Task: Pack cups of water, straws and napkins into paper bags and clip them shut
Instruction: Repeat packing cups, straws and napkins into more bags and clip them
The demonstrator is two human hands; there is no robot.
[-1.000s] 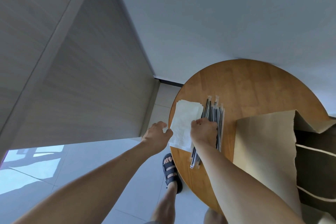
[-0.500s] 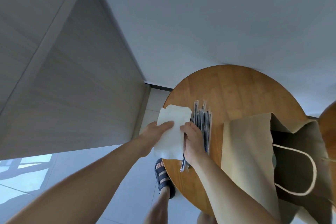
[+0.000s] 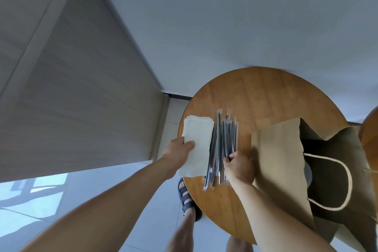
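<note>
A stack of white napkins [image 3: 198,131] lies at the left edge of a round wooden table [image 3: 261,96]. My left hand [image 3: 179,149] pinches the near part of the top napkin, thumb on top. Right of the napkins lies a bundle of black straws in clear wrappers [image 3: 224,141]. My right hand [image 3: 239,165] has its fingers curled on the right side of that bundle. An open brown paper bag [image 3: 286,159] with rope handles stands at the table's right; a cup lid [image 3: 307,174] shows dimly inside.
A grey wall and a wood-panel wall meet behind the table. Tiled floor lies on the left, with my sandalled foot [image 3: 187,196] under the table's near edge. Another wooden surface [image 3: 370,137] shows at the far right edge.
My right hand has moved from the napkin's right edge over to the right side of the straws. My left hand keeps its hold on the napkin. The view has shifted.
</note>
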